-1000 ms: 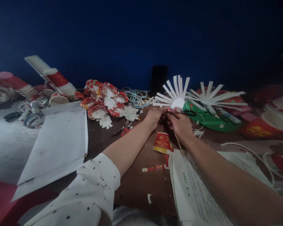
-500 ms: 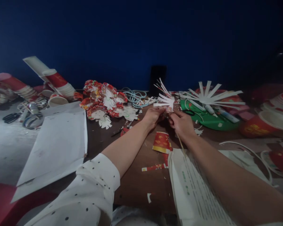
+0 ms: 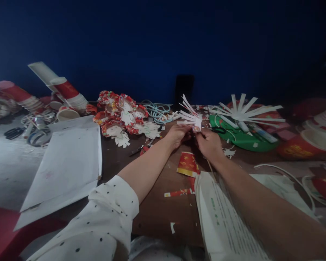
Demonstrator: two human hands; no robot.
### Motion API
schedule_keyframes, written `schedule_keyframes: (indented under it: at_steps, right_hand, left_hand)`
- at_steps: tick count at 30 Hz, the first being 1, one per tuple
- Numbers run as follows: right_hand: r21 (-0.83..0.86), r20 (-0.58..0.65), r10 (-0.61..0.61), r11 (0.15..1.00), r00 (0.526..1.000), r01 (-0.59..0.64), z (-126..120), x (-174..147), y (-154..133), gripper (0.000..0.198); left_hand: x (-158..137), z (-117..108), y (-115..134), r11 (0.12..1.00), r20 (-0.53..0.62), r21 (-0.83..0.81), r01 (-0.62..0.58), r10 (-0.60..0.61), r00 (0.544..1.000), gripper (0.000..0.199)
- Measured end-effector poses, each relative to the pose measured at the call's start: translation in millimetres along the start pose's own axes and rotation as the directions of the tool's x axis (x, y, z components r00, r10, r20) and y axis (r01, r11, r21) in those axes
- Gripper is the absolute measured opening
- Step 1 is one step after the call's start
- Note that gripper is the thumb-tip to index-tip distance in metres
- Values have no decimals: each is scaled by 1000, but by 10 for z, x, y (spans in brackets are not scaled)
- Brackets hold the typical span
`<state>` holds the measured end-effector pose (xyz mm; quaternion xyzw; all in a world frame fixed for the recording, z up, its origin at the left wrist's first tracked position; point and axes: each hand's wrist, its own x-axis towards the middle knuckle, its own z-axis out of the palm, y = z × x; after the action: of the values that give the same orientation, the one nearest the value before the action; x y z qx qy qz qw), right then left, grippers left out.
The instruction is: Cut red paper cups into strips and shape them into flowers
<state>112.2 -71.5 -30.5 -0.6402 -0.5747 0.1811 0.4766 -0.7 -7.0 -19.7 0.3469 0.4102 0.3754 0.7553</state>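
In the head view a cut paper cup (image 3: 194,117) fans out in white strips beyond my fingertips. My left hand (image 3: 178,135) pinches its near left side with closed fingers. My right hand (image 3: 209,143) has its fingers closed at the near right, where a small patterned bit (image 3: 196,128) shows between the hands. A thin pale string-like strand (image 3: 210,167) trails down by my right wrist. Below the hands lies a red and gold cup piece (image 3: 187,163) on the brown table (image 3: 152,217). The exact finger contacts are partly hidden.
Finished-looking paper figures with red curled rims (image 3: 122,116) are heaped at back left. A second cup cut into strips (image 3: 239,114) rests over a green sheet (image 3: 256,143). Stacked red cups (image 3: 67,90), a white folder (image 3: 67,159) and a printed paper bag (image 3: 214,210) surround the work.
The view has shifted slightly. The patterned bit between my hands now shows more clearly, and my right fingers have moved a little; both hands stay at the cut cup.
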Motion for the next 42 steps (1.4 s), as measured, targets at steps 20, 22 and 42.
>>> schedule_keyframes:
  at_steps: [20,22,42]
  right_hand:
    - [554,186,363,729,913,-403,75,-14,-123,26]
    - [600,221,350,687,910,-410,77,-9,-116,26]
    - [709,287,327,560,900,-429,84,12,-71,30]
  left_hand:
    - [50,-1,16,989,3,-146,-36,37,999,12]
    - [60,-9,15,986,21,-165,-38,42,999,12]
    - [53,-31,23,976,85,-219,-10,29,996,9]
